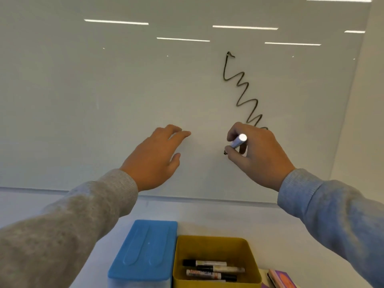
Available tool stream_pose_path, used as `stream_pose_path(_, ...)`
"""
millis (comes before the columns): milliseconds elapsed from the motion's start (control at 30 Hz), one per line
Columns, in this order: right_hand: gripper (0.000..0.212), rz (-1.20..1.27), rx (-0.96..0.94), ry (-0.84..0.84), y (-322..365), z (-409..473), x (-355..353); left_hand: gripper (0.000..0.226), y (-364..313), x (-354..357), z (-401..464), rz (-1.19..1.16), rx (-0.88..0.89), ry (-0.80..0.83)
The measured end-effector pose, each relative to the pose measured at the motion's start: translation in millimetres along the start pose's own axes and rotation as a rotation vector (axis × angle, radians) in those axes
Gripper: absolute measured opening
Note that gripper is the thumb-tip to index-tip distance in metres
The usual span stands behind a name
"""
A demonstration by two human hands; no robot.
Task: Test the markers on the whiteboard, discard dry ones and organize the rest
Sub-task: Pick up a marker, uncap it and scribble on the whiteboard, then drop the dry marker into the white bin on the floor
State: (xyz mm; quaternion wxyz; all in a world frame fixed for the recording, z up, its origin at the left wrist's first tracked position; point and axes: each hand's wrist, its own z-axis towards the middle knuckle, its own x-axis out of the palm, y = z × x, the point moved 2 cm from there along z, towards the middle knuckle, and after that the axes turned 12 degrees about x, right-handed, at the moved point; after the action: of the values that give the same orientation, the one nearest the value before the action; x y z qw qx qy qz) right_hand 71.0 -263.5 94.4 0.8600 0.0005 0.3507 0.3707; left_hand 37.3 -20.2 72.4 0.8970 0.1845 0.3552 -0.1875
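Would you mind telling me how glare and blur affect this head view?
Head view: ceiling light strips reflect as glare on the glossy whiteboard; the silver marker end in the right hand shines; the yellow bin markers look soft; edges bow from wide-angle distortion.

**Pale room, strip lights mirrored above a white table**

A large glossy pale-grey whiteboard [104, 100] fills most of the far side, standing upright behind the table. Its shiny face mirrors long thin white strip lights [245, 27], which show as several bright bars in staggered rows across its upper part, from the middle to the far right. Right of its edge runs a plain matt off-white wall [372, 100]. Below the board's lower edge, a flat white table top [207, 215] stretches towards the near side, evenly lit, with soft shadows only.
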Motion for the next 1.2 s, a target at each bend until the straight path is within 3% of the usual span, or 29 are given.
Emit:
stream_pose_path(100, 0.034, 0.264, 0.16, -0.019, 7, -10, 3, 0.034, -8, -3, -15, -0.163, -0.055, 0.099)
stream_pose_path(167, 0.038, 0.398, 0.231, -0.017, 11, -22, 8, 0.022, -17, 3, -26, -0.274, -0.083, 0.179)
stream_pose_path(367, 0.017, 0.45, 0.364, 0.027, 20, -66, 41, 0.022, -57, 28, -65, -0.662, -0.21, 0.233)
stream_pose_path(500, 0.012, 0.529, 0.468, 0.048, 21, -104, 60, 0.031, -81, 46, -87, -0.886, -0.414, 0.248)
stream_pose_path(567, 0.011, 0.594, 0.533, 0.07, 18, -122, 70, 0.035, -91, 57, -97, -1.086, -0.567, 0.215)
stream_pose_path(667, 0.008, 0.64, 0.593, 0.126, 16, -146, 82, 0.029, -105, 72, -111, -1.277, -0.771, -0.019)
stream_pose_path(800, 0.003, 0.683, 0.603, 0.209, 21, -162, 91, 0.024, -116, 83, -121, -1.339, -0.915, -0.278)
stream_pose_path(1200, 0.009, 0.7, 0.536, 0.468, 40, -163, 120, 0.028, -83, 56, -127, -1.143, -0.806, -0.438)
